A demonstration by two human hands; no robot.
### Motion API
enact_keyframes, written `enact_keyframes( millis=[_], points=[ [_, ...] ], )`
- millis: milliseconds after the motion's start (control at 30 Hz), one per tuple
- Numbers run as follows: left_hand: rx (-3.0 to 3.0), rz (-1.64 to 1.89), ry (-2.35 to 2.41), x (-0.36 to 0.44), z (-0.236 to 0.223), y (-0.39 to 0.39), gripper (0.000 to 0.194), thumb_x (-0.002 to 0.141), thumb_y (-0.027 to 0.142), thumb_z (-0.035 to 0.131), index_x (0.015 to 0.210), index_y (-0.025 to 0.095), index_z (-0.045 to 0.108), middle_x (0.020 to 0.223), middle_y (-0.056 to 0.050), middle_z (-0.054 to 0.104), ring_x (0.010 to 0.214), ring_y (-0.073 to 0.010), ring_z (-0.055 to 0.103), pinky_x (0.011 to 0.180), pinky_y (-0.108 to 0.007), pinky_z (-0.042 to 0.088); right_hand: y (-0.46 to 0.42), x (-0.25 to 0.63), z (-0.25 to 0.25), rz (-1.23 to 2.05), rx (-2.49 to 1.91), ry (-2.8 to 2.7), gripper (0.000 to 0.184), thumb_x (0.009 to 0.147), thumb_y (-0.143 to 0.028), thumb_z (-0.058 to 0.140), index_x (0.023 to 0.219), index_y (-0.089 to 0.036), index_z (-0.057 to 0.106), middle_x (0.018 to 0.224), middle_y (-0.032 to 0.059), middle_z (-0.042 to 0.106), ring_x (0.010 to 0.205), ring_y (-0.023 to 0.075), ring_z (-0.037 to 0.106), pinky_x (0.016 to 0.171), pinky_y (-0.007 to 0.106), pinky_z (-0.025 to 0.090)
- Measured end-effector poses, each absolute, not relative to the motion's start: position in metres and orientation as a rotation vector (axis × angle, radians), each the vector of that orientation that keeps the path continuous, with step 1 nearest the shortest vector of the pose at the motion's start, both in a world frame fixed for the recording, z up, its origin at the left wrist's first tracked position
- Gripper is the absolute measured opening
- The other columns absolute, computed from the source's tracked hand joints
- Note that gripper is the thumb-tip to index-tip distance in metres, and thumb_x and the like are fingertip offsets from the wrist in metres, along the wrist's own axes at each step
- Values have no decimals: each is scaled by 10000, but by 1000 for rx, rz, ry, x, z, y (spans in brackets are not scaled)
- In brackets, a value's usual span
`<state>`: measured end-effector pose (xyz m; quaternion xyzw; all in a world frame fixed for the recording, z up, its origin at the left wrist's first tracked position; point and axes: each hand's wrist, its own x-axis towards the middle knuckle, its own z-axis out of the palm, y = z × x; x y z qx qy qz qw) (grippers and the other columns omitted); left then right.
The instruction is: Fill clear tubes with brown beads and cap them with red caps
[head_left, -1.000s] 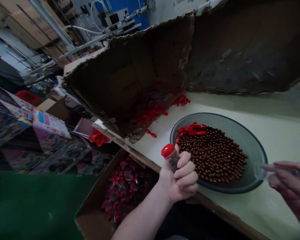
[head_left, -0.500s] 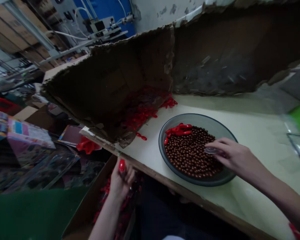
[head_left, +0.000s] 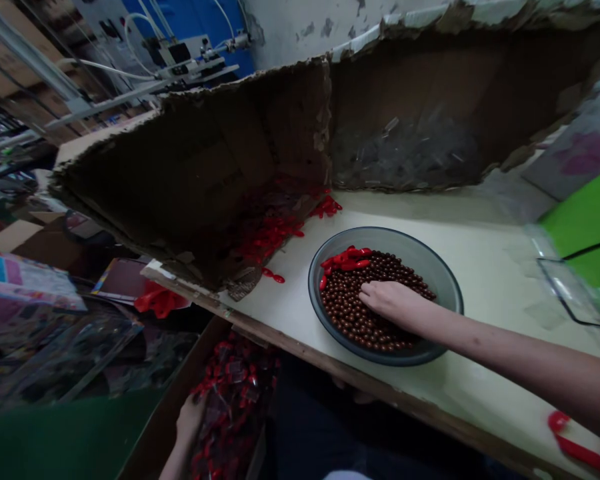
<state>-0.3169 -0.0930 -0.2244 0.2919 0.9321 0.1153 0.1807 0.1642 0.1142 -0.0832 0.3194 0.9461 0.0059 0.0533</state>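
Observation:
My right hand (head_left: 393, 303) is palm down in the grey bowl (head_left: 450, 287), its fingers curled and pressed together among shiny brown beads (head_left: 350, 307). Whatever sits under its fingertips is hidden. Several red plastic pieces (head_left: 347, 260) lie on the beads at the bowl's far left side. Below the table edge, my left hand (head_left: 191, 417) reaches into a cardboard box (head_left: 153, 427). Beside it is a heap of small red-and-clear plastic items (head_left: 233, 387). The left fingers are dark and partly hidden, so their grip does not show.
A cut-open cardboard bin (head_left: 195, 160) on the table holds red pieces (head_left: 270, 237) at left and clear plastic parts (head_left: 410, 147) at right. A wooden edge (head_left: 300, 347) borders the table. A green object (head_left: 585, 220) stands at right, and a red strip (head_left: 577, 447) lies near my right forearm.
My right hand has moved left and down into the beads; the small clear piece it held no longer shows. My left hand, earlier raised with a red piece, has dropped down into the box.

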Motion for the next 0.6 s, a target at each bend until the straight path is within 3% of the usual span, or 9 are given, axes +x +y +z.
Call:
enact_keyframes(
  millis=[167,267,367,500,600],
  points=[
    [895,630,2608,-303,-201,-58,388,762,418,537,1023,159,661,1006,-126,704,963,-304,653,799,-361,492,114,169,-77,-596,1167,2902,263,703,6,545,863,-188,620,903,34,658,841,184,627,722,271,445],
    [1068,1165,2449,-261,-156,-22,392,780,412,539,1042,147,661,986,-103,702,910,-258,649,811,-350,499,116,179,-72,-1139,1374,2837,226,713,-100,618,908,-210,650,942,13,688,891,190,634,806,293,453],
    [1169,1458,2139,-195,-104,14,354,791,407,575,1006,142,666,870,-67,691,794,-198,635,743,-304,508,111,185,-67,-1592,1570,2704,182,736,-255,677,912,-211,661,953,14,698,865,192,652,797,309,474],
    [1323,1340,1568,-102,-61,50,305,804,353,620,1040,163,656,859,-49,674,780,-157,628,720,-260,502,102,186,-56,-2079,1698,2476,288,714,-355,725,935,-194,635,948,35,708,892,210,661,819,334,489],
    [1345,1092,1114,-47,-54,68,397,771,262,672,1155,179,610,1041,-80,670,915,-163,636,812,-269,504,99,185,-47,-2046,1844,2527,339,699,-371,746,964,-195,626,920,31,703,852,206,655,790,336,492]
  ],
)
